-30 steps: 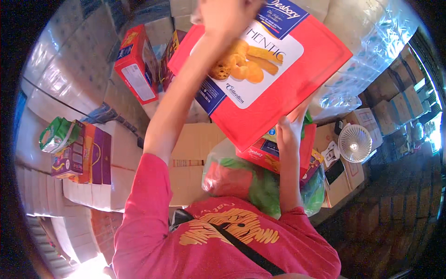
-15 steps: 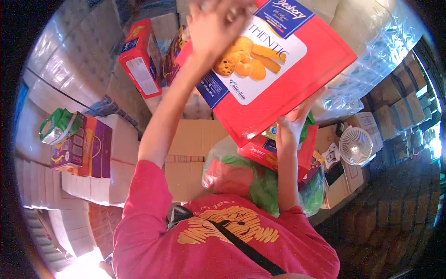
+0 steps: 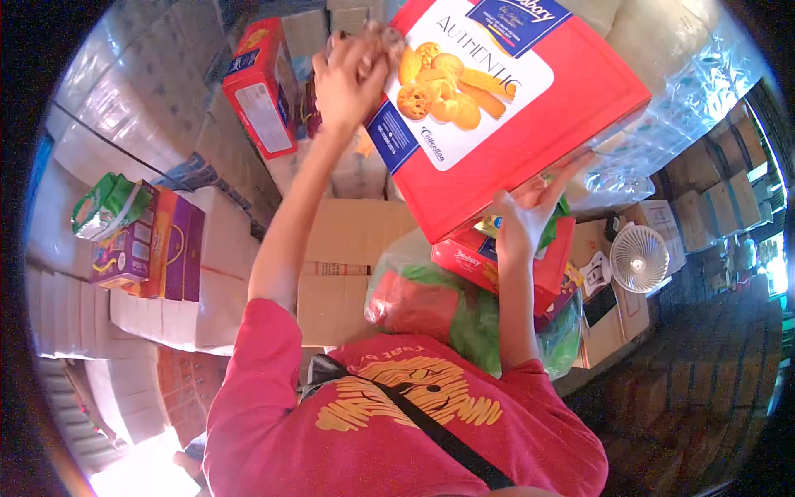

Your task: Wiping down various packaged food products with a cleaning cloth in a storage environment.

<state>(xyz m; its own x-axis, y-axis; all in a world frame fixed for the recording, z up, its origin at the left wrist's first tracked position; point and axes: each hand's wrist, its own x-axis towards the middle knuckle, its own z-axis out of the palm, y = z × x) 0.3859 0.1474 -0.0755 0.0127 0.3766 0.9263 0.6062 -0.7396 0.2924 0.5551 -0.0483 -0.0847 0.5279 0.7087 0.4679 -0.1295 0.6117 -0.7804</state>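
A large red biscuit box (image 3: 571, 99), with biscuits pictured on a white panel and blue labels, is held up tilted in front of me. My right hand (image 3: 526, 228) supports it from below at the lower right edge, thumb against its side and fingers partly hidden underneath. My left hand (image 3: 348, 87) is at the box's left edge, fingers curled around a brownish, crumpled thing (image 3: 379, 48) too blurred to name. Under the raised box, a smaller red biscuit box (image 3: 465, 263) rests among green-and-red plastic bags (image 3: 414, 302).
Purple and orange gift boxes (image 3: 170, 248) and a green packet (image 3: 112, 207) sit on a white carton at left. Another red box (image 3: 261, 95) stands behind my left arm. A brown carton (image 3: 335, 286) lies ahead; a white fan (image 3: 638, 258) is at right. Wrapped stacks surround the space.
My left hand has slid left and down from the box's face to its left edge. The biscuit box has shifted slightly right, still supported by my right hand.
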